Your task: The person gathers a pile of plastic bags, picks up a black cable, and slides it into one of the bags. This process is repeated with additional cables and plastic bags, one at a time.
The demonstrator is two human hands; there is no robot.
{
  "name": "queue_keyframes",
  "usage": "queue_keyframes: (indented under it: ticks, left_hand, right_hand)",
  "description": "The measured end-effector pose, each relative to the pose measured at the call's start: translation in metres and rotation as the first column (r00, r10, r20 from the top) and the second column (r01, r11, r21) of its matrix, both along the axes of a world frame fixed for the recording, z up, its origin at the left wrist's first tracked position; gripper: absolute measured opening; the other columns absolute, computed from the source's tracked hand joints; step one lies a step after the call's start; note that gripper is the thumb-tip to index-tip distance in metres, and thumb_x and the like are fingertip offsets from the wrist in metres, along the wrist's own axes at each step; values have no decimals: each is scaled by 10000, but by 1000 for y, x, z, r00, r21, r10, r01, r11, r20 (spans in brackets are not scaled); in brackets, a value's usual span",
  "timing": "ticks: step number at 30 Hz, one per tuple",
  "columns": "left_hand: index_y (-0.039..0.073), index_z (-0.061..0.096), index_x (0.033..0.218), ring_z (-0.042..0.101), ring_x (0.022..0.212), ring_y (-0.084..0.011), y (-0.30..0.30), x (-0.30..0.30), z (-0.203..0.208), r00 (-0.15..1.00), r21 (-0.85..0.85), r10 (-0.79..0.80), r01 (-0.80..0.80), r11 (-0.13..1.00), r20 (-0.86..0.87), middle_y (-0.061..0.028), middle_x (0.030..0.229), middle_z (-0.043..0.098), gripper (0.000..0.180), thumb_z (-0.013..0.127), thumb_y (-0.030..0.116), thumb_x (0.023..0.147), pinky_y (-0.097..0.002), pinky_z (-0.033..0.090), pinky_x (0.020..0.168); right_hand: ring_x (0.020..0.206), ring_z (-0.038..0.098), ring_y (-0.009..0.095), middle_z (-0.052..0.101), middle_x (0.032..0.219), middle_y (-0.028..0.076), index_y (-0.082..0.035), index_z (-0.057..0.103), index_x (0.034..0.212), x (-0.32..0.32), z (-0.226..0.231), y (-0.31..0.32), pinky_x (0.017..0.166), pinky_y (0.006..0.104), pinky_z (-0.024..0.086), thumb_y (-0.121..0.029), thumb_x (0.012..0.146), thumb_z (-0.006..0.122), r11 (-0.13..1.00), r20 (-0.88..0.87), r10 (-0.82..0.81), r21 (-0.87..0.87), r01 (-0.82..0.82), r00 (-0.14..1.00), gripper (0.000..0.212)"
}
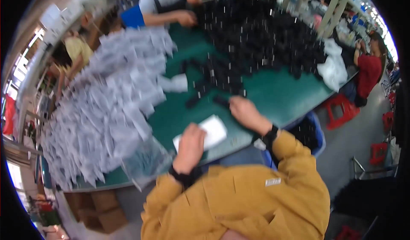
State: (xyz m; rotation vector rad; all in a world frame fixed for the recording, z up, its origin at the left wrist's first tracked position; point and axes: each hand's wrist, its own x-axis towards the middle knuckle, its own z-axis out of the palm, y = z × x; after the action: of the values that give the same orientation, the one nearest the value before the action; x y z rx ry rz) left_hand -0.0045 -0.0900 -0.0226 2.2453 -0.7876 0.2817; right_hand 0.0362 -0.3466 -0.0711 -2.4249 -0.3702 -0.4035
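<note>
My left hand is closed over the near end of a flat white packet, close to the table's front edge. The packet looks like thin plastic or paper; blur hides which. My right hand pinches the end of a small, dark, rolled or folded bundle just above the green tabletop. Beyond it lie several similar loose black bundles, some with small white strips on them. A single white packet sticks out from the pile on the left.
A big heap of white packets covers the table's left side; a heap of black bundles fills the far right. A clear plastic bag lies at the near edge. Below are a blue bin and cardboard box. A co-worker stands opposite.
</note>
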Motion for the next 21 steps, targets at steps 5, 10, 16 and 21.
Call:
queue_keyframes:
  ticks: [5,10,16,21]
  left_hand:
    - [-20,615,869,593,791,-368,-7,7,-11,988,15,132,-131,991,-76,-184,875,579,121,672,83,841,-417,478,670]
    - [-7,626,883,600,768,-342,-29,-2,-33,984,-79,81,-95,992,-162,-156,865,581,141,711,69,801,-399,486,647]
    - [4,630,882,601,741,-328,-41,2,-41,994,40,68,-65,997,-85,-136,855,575,138,715,53,784,-396,490,646]
    - [16,629,877,605,691,-257,-33,5,-48,974,-63,95,-110,992,-206,-115,819,595,107,704,44,806,-340,490,632]
  right_hand:
    - [896,611,427,645,985,234,21,619,1078,-12,1,-14,783,471,494,-133,889,576,969,-205,-118,190,158,972,248]
    - [891,612,423,648,985,226,19,620,1085,-23,-2,-6,774,459,492,-129,891,576,978,-135,-109,160,130,985,248]
    - [744,602,308,615,889,173,13,612,1120,-32,-1,2,673,366,482,-87,909,556,972,-139,-53,222,83,989,240]
    - [684,568,287,569,839,144,12,604,1147,-51,15,6,616,324,471,-38,901,558,941,-155,90,337,-33,984,255]
